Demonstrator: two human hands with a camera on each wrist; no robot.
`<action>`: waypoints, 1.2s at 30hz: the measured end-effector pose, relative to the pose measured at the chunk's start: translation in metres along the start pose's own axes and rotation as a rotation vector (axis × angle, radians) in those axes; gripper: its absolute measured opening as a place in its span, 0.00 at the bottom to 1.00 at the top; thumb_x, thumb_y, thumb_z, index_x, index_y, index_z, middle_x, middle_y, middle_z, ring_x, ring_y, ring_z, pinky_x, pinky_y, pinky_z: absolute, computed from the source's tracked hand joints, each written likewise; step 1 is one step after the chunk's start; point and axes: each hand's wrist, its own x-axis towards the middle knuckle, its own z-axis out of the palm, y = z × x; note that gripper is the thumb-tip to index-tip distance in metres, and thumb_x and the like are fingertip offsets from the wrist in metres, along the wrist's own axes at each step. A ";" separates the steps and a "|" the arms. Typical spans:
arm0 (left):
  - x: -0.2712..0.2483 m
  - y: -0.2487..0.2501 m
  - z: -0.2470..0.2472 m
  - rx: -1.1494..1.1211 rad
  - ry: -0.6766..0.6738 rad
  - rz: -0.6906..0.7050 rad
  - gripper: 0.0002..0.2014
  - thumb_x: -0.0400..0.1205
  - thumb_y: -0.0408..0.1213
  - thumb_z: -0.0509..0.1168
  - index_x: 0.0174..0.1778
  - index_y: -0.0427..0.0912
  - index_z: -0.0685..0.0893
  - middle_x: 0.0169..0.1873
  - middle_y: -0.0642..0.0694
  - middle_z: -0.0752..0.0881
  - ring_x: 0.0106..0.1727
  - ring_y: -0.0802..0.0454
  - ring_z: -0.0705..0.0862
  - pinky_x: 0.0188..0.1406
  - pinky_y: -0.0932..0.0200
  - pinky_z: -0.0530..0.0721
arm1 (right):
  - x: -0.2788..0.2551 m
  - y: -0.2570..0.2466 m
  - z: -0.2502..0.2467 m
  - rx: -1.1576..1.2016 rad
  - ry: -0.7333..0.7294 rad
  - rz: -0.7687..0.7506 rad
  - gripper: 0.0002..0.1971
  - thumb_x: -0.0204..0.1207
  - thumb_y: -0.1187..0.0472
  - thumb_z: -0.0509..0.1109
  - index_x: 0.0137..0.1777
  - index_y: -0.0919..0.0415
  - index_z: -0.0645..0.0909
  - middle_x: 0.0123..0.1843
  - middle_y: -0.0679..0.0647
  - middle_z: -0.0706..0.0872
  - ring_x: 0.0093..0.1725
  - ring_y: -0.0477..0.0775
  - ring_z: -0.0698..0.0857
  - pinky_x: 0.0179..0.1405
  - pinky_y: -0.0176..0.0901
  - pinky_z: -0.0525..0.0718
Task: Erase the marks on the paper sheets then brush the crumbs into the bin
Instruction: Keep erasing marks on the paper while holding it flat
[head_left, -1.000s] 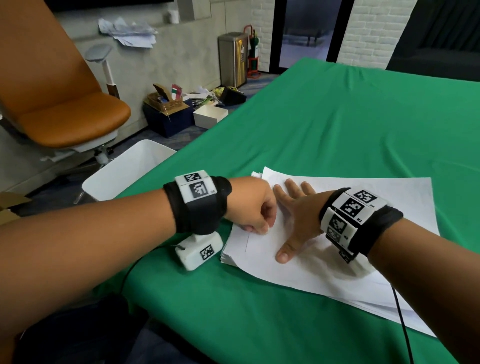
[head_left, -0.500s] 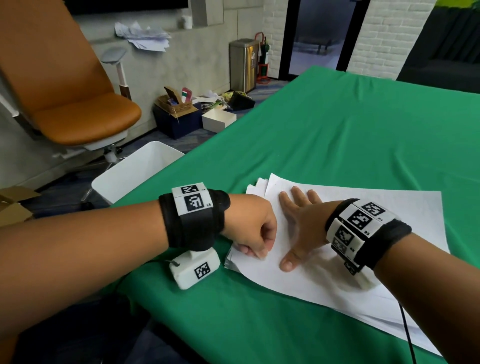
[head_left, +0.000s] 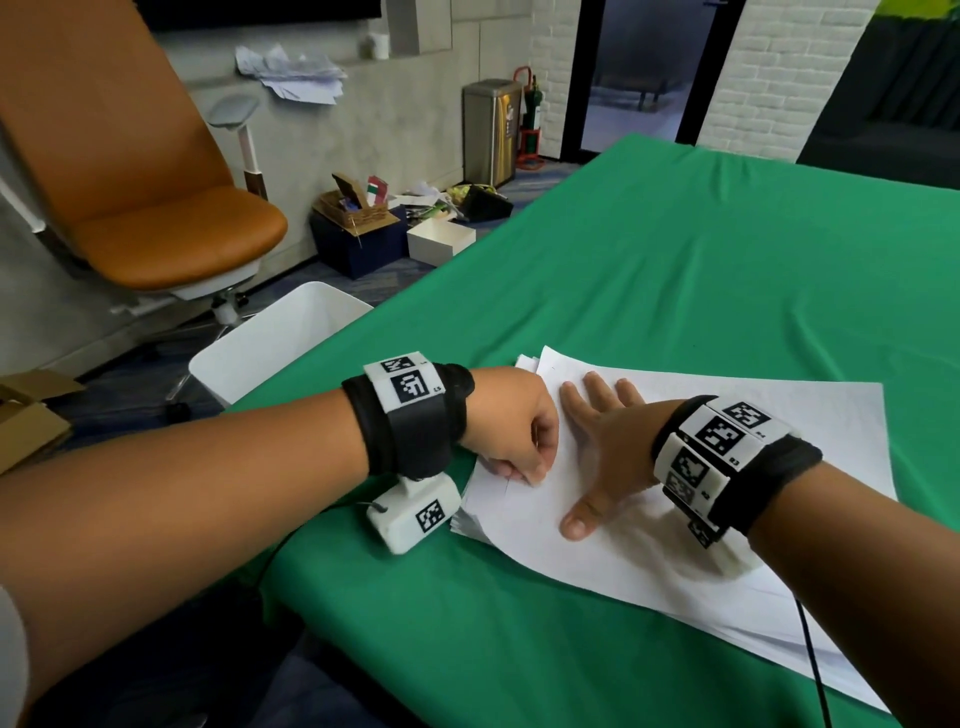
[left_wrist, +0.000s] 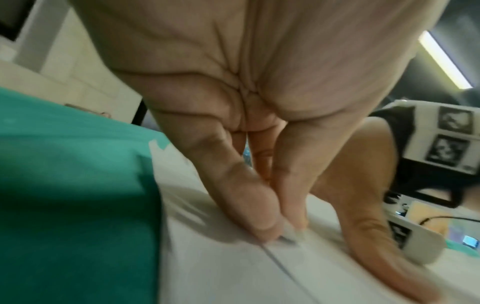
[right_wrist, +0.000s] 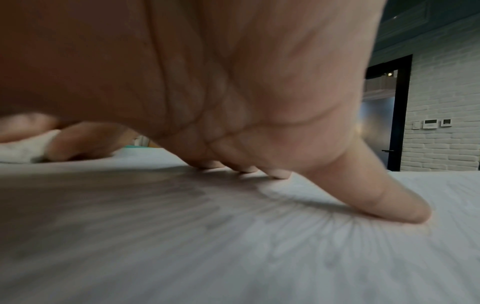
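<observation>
A stack of white paper sheets (head_left: 753, 519) lies on the green table. My left hand (head_left: 514, 436) is curled at the stack's left edge. Its thumb and fingers pinch a small whitish eraser (left_wrist: 289, 236) whose tip touches the top sheet. A thin pencil line (left_wrist: 281, 267) runs from the eraser toward me. In the right wrist view the eraser (right_wrist: 26, 149) shows as a blurred white block. My right hand (head_left: 602, 441) lies flat just right of the left hand, fingers (right_wrist: 376, 197) spread and pressing on the paper (right_wrist: 259, 246). A white bin (head_left: 280, 343) stands on the floor at the table's left edge.
The green cloth (head_left: 701, 260) stretches far beyond the paper. An orange chair (head_left: 156, 208) stands behind the bin. Boxes (head_left: 363, 234) and a metal bin (head_left: 491, 130) sit on the floor by the wall. A cable (head_left: 810, 649) trails from my right wrist.
My left hand has shifted a little back and forth along the paper's left edge with the eraser. The right hand has stayed flat in the same spot.
</observation>
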 end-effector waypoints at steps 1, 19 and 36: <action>0.000 0.002 0.001 0.041 -0.027 0.015 0.03 0.78 0.34 0.77 0.45 0.41 0.92 0.38 0.42 0.94 0.37 0.45 0.92 0.47 0.52 0.94 | -0.001 -0.001 -0.001 -0.004 0.001 0.000 0.84 0.48 0.19 0.80 0.86 0.47 0.20 0.89 0.51 0.23 0.89 0.65 0.31 0.84 0.77 0.48; 0.005 -0.001 -0.010 0.155 0.128 -0.043 0.03 0.78 0.36 0.77 0.45 0.42 0.91 0.35 0.48 0.93 0.39 0.49 0.92 0.41 0.61 0.90 | -0.005 -0.001 -0.003 0.005 -0.012 -0.006 0.83 0.51 0.20 0.81 0.86 0.48 0.20 0.89 0.51 0.23 0.89 0.65 0.30 0.84 0.78 0.48; -0.103 -0.024 0.044 0.263 0.204 0.167 0.10 0.89 0.42 0.61 0.60 0.55 0.87 0.79 0.66 0.73 0.77 0.68 0.71 0.78 0.68 0.64 | -0.012 -0.004 -0.002 0.061 0.077 -0.021 0.83 0.51 0.22 0.83 0.88 0.49 0.24 0.91 0.50 0.28 0.90 0.64 0.35 0.85 0.74 0.49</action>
